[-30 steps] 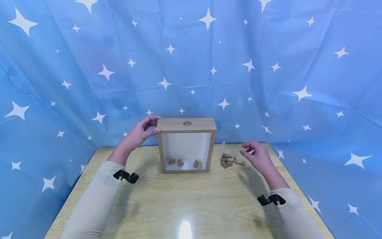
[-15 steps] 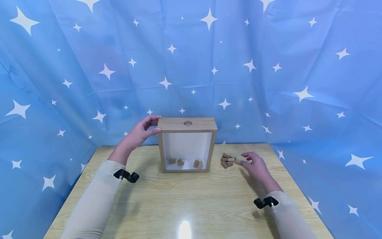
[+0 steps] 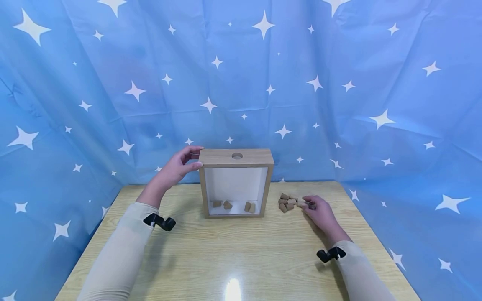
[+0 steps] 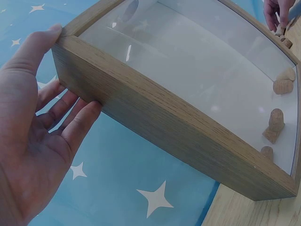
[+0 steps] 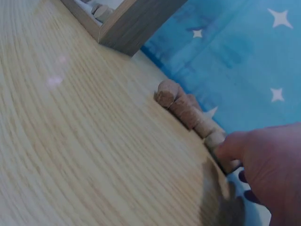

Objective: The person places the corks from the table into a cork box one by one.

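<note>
A wooden shadow box with a clear front and a round hole in its top stands upright on the table. Several corks lie inside along its bottom. My left hand holds the box's upper left corner, thumb at the front edge and fingers against the side. To the right of the box, several loose corks lie in a small heap. At the heap's right end, my right hand pinches a cork between thumb and fingers; the hand partly hides it.
The pale wood table reaches back to a blue curtain with white stars, which also hangs along both sides. Black wrist mounts sit on both sleeves.
My right hand has come down and left to the cork at the heap's right end and now pinches it. The left hand and the box stay in place.
</note>
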Demonstrator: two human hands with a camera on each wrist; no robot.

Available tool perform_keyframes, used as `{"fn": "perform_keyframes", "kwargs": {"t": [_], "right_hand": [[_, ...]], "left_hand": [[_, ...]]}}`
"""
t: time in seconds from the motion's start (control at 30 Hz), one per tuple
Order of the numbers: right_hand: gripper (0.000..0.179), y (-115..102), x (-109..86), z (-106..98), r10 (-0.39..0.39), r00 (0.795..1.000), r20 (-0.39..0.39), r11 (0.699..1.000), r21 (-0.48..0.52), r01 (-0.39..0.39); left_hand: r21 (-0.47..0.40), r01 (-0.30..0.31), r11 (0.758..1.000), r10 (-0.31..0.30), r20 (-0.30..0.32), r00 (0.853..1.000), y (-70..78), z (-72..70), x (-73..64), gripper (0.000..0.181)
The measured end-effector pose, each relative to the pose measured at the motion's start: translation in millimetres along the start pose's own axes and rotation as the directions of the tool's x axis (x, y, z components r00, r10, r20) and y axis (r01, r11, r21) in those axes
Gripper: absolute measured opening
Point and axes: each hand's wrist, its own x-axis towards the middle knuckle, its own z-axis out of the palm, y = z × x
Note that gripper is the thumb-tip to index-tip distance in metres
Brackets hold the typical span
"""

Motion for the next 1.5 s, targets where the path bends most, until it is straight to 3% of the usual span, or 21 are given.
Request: {"fn": "perform_keyframes", "kwargs": {"t": [0.3, 0.7, 0.9, 1.0, 1.27, 1.5], "right_hand": [[0.035, 8.8, 3.6, 6.6, -0.058, 0.998, -0.011, 0.998, -0.015, 0.057], [0.033, 14.6, 0.9, 7.0, -0.005, 1.000, -0.008, 1.000, 0.007, 0.005], [0.030, 12.2, -0.9, 4.6, -0.007, 0.998, -0.059, 1.000, 0.024, 0.008], [0.030, 9.6, -0.7, 1.9, -0.009, 0.996, -0.085, 0.999, 0.041, 0.013], [0.035, -8.1, 3.0, -11.0, 0.015, 0.998, -0.067, 0.993, 0.119, -0.007], [0.030, -34.1, 5.8, -24.5, -0.014, 0.996, -0.085, 0.994, 0.104, 0.022]], "left_hand": [[-0.002, 0.005, 1.000, -0.005, -0.003, 1.000, 0.8, 1.6, -1.1, 0.061], [0.002, -0.002, 1.000, 0.002, -0.003, 1.000, -0.3, 2.5, -0.8, 0.060], [0.004, 0.006, 1.000, -0.006, -0.006, 1.000, 0.0, 2.1, -1.3, 0.060], [0.003, 0.008, 1.000, -0.008, -0.005, 1.000, 0.1, 1.8, -1.3, 0.060], [-0.001, 0.006, 1.000, -0.006, -0.006, 1.000, 0.6, 1.7, -1.2, 0.060], [0.005, 0.014, 1.000, -0.014, -0.004, 1.000, 2.6, 1.8, -1.3, 0.061]]}}
